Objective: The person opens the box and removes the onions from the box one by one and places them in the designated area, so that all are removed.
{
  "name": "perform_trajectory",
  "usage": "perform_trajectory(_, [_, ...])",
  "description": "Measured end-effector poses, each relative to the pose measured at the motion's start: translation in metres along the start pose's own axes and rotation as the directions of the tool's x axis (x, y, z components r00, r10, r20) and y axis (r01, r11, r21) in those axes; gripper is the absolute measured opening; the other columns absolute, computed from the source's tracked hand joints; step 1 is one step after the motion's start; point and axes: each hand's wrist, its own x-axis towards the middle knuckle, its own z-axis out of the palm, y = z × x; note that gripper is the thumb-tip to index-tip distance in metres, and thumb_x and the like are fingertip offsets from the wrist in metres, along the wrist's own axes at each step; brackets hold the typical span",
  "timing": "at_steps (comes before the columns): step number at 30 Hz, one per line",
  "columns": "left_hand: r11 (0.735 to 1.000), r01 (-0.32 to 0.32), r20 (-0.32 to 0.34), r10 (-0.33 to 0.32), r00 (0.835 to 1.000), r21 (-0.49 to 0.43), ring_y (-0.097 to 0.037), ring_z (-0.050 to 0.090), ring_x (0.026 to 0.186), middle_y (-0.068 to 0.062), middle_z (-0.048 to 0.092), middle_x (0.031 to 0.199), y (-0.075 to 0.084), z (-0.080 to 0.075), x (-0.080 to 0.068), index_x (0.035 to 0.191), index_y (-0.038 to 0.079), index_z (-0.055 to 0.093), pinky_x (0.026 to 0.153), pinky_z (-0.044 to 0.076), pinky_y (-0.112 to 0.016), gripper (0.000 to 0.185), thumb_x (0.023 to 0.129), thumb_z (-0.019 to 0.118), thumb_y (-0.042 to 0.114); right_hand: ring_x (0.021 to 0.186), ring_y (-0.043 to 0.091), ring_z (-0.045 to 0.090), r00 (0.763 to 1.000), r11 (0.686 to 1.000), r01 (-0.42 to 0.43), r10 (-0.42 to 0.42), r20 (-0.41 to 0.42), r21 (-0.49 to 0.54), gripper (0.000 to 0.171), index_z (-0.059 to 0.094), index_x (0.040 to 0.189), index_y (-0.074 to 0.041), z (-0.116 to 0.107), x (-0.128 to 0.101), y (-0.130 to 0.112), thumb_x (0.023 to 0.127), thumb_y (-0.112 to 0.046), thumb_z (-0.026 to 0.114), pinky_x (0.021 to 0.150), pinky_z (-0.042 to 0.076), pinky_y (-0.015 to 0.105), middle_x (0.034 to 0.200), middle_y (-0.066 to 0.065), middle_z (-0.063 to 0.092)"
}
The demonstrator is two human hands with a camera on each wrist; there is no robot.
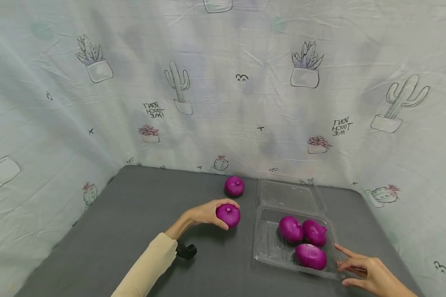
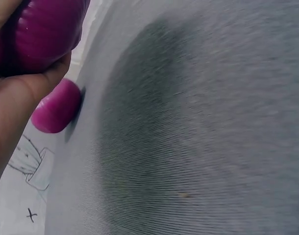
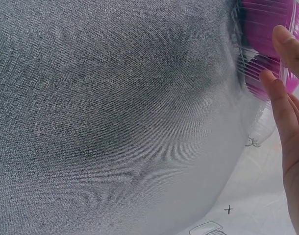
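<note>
My left hand grips a purple onion, fingers over its far side and thumb at the near side; the left wrist view shows this onion raised over the cloth, its shadow below. Another onion rests on the table just behind it. To the right, a clear plastic clamshell box stands with its lid folded back and three purple onions inside, one of them at the front. Beside the box's right wall is my right hand, fingers extended, fingertips right at the wall and nothing in its grasp.
The grey cloth-covered table meets a pale curtain printed with cacti at the back and sides. The box's transparent lid lies toward the curtain. A black strap sits at my left wrist.
</note>
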Motion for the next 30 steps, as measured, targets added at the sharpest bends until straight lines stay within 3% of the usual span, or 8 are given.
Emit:
perform_trajectory(8, [0.999, 0.026, -0.082, -0.028, 0.996, -0.029, -0.026, 0.051, 0.113, -0.011, 0.048, 0.129, -0.003, -0.014, 0.010, 0.133, 0.010, 0.048, 0.088, 0.051, -0.039, 0.061, 0.079, 0.076, 0.004, 0.100, 0.003, 0.064, 1.000, 1.000, -0.023, 0.023, 0.006, -0.009, 0.031, 0.068, 0.098, -0.008, 0.000, 0.003, -0.002, 0.071, 0.004, 0.078, 0.073, 0.051, 0.015, 0.148, -0.017, 0.037])
perform_trajectory(14, [0.996, 0.080, -0.090, -0.076, 0.993, 0.040, -0.023, 0.053, 0.111, -0.008, 0.050, 0.128, -0.012, -0.015, 0.018, 0.134, 0.012, 0.049, 0.088, 0.051, -0.036, 0.063, 0.079, 0.077, 0.005, 0.101, 0.001, 0.063, 1.000, 1.000, -0.017, 0.017, 0.001, -0.012, 0.033, 0.068, 0.098, -0.008, 0.001, 0.001, 0.000, 0.070, 0.005, 0.079, 0.073, 0.051, 0.014, 0.148, -0.016, 0.036])
perform_trajectory(22, [0.990, 0.136, -0.048, -0.134, 0.990, 0.032, -0.021, 0.054, 0.109, -0.009, 0.050, 0.126, -0.022, -0.016, 0.022, 0.135, 0.008, 0.046, 0.089, 0.050, -0.034, 0.061, 0.081, 0.075, 0.004, 0.100, 0.002, 0.064, 1.000, 1.000, -0.003, 0.003, 0.000, -0.016, 0.033, 0.068, 0.097, -0.007, 0.002, 0.000, 0.002, 0.068, 0.006, 0.079, 0.073, 0.051, 0.014, 0.148, -0.015, 0.036])
perform_trajectory(30, [0.991, 0.130, -0.075, -0.127, 0.989, 0.045, -0.022, 0.051, 0.114, -0.007, 0.045, 0.133, -0.030, -0.016, 0.025, 0.139, 0.010, 0.043, 0.091, 0.048, -0.036, 0.063, 0.084, 0.074, 0.009, 0.099, 0.000, 0.063, 1.000, 0.999, -0.015, 0.015, -0.006, -0.040, 0.034, 0.069, 0.096, -0.007, 0.000, 0.001, 0.001, 0.067, 0.007, 0.080, 0.072, 0.050, 0.011, 0.148, -0.017, 0.035])
